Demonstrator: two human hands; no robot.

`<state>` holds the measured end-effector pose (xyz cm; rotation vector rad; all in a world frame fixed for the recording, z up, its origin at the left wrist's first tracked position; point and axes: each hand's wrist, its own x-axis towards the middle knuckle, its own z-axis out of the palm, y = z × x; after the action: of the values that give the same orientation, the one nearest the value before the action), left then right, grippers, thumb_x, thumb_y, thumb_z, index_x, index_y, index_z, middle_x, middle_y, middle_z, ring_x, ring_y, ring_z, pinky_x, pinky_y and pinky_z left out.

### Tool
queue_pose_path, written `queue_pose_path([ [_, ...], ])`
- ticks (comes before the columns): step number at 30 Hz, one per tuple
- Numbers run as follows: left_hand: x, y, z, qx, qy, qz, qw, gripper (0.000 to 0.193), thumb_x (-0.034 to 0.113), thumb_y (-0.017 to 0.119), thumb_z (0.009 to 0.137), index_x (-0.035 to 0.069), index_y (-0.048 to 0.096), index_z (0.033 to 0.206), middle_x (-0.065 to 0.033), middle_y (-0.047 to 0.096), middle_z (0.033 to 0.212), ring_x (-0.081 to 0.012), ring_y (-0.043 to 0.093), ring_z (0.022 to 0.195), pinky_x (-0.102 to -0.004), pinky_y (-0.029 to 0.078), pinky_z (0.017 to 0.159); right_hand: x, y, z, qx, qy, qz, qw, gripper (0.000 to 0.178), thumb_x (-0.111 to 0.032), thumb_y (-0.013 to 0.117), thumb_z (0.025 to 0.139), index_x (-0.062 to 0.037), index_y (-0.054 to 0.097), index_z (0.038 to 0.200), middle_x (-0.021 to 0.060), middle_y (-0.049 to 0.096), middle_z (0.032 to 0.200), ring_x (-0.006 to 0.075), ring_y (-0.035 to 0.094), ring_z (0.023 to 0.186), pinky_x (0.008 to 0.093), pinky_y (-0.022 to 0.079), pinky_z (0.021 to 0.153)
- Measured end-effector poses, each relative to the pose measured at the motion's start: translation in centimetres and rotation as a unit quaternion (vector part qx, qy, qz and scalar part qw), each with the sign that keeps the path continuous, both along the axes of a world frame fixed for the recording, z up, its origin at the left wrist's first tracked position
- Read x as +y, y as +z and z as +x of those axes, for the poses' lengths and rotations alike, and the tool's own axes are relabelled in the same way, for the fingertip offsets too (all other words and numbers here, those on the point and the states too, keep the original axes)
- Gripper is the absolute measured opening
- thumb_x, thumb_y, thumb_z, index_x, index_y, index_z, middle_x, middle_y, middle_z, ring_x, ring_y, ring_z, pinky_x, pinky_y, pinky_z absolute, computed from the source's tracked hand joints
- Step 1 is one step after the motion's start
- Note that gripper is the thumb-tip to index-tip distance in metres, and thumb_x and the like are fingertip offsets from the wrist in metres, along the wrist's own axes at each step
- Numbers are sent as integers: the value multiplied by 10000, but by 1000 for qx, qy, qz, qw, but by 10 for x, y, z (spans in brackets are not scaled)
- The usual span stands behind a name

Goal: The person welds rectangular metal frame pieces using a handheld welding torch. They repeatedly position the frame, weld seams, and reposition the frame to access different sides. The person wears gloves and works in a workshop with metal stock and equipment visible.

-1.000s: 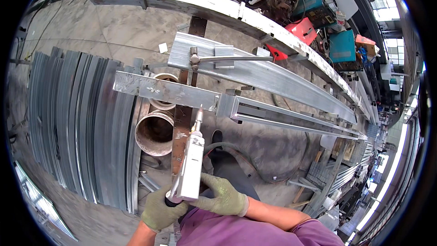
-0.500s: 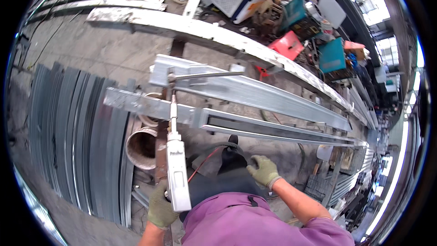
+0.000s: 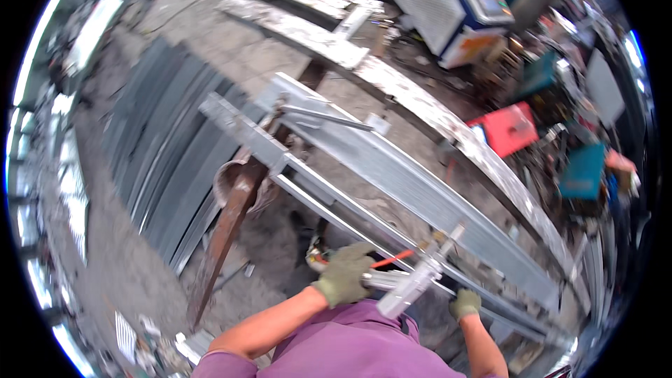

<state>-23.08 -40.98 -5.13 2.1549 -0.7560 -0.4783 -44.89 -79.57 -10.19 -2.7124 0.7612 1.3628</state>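
Gripping a silver hand tool (image 3: 411, 290) with the gloved left hand (image 3: 348, 273), its narrow tip turned away from the body.
The left hand closes around the handle end, presumably to leave the tip free; the tool is in front of the purple shirt (image 3: 378, 343), over the narrower steel frame. The right hand (image 3: 465, 303) is beside that frame; blur hides whether its fingers grasp anything. A hammer (image 3: 329, 117) rests on the wide steel channel (image 3: 420, 189), perhaps for easy reach.
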Motion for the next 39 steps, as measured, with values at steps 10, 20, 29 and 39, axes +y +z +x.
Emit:
queue_pose_path([
  [10,-75,-40,-6,75,-155,198,965,501,259,825,753,59,732,1204,-142,664,1314,-338,615,1292,-470,554,1043,-68,-45,-42,58,142,66,986,325,-343,687,880,-104,853,1022,217,809,1105,409,780,1075,502,615,950],
  [20,-97,59,8,124,-70,217,966,570,422,841,803,29,707,1193,-185,704,1202,-372,704,1181,-507,602,955,-78,28,-20,82,136,122,980,404,-404,685,872,-88,835,1075,225,800,1119,416,763,1094,502,604,967],
  [29,-48,56,-7,24,42,276,960,531,509,815,796,84,718,1099,-145,726,1022,-378,739,978,-515,606,807,-34,72,30,136,157,208,956,355,-357,661,913,-94,821,1090,225,797,1082,427,767,1048,510,608,907],
  [39,1,18,-21,68,119,257,957,455,387,814,761,93,725,1096,-163,733,1045,-389,725,989,-517,596,863,-2,87,64,141,193,224,945,295,-232,653,921,-100,832,1114,189,811,1123,392,774,1084,502,608,926],
])
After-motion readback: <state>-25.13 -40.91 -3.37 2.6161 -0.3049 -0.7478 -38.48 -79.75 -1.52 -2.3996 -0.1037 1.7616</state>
